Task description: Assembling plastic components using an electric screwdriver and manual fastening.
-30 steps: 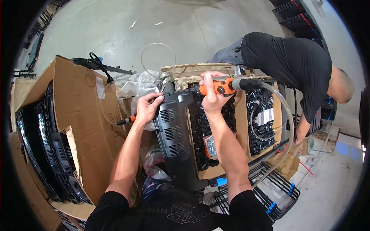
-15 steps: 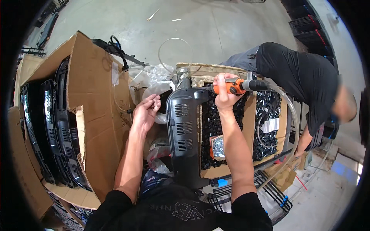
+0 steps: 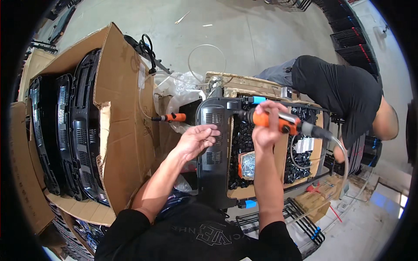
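Note:
My right hand (image 3: 269, 130) is wrapped round an orange air screwdriver (image 3: 285, 123) with a black nose, which points left toward the upper end of a long black vented plastic cover (image 3: 212, 182). A clear hose runs from the tool's back end. Over the cover's middle, by its slots, hovers my left hand (image 3: 197, 140), its fingers pinched together; whatever they hold, if anything, is too small to make out. A second orange air screwdriver (image 3: 175, 117) with a thin hose hangs left of the cover, touched by neither hand.
At left, an open cardboard box (image 3: 126, 122) holds several black covers (image 3: 85, 130). Right of the cover lie a carton of black parts (image 3: 242, 143), an orange-edged bag of screws (image 3: 247, 166) and another parts box (image 3: 300, 167). A co-worker (image 3: 337, 82) bends over at far right.
My left hand has moved right, from beside the cover to over it, uncovering the second screwdriver. My right hand has shifted the screwdriver slightly right and down. The view has shifted a little.

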Demonstrator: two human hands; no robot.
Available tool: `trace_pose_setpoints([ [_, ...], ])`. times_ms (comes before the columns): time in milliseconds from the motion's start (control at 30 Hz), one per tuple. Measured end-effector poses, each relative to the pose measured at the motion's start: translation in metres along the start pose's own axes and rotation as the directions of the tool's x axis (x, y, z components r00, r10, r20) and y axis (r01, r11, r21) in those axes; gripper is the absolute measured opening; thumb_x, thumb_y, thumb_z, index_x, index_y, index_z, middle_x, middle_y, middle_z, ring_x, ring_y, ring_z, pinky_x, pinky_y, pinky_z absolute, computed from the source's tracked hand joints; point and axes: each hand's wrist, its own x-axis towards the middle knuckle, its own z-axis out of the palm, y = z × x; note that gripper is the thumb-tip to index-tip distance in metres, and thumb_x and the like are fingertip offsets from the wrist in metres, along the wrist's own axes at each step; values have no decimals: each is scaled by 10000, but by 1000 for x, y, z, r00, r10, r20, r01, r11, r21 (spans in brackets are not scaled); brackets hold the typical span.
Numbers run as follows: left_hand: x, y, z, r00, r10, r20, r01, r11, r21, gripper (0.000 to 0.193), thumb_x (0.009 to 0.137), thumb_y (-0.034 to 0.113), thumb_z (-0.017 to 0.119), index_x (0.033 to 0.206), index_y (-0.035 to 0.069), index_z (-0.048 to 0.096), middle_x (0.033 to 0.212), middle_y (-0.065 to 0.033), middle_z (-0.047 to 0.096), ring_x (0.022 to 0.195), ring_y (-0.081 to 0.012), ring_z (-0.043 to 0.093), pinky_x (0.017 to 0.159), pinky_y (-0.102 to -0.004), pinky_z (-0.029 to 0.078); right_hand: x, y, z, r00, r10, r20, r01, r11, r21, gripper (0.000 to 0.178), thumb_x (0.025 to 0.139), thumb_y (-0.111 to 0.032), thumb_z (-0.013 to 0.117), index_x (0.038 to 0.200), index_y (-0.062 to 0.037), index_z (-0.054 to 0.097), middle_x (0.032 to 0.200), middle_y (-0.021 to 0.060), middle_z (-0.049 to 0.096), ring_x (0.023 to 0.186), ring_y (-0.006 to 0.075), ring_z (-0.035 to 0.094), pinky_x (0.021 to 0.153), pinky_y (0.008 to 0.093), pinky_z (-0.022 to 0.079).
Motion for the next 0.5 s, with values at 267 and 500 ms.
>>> trace_pose_setpoints([
  [267, 8, -14, 4, 996, -26, 83, 31, 998, -60, 153, 939, 131, 592, 1031, 12, 618, 894, -98, 672, 697, -123, 613, 631, -220, 523, -35, -50, 5, 983, 131, 132, -152, 975, 162, 203, 931, -238, 511, 1000, -48, 530, 906, 169, 602, 709, 202, 531, 700, 377, 414],
  [500, -1, -17, 18, 993, -38, 116, 55, 987, -150, 124, 904, 116, 640, 966, 9, 649, 822, -92, 674, 692, -120, 614, 621, -207, 508, -42, -55, 4, 971, 188, 145, -211, 963, 169, 215, 936, -248, 509, 1006, -46, 535, 917, 168, 607, 705, 201, 535, 703, 370, 411],
])
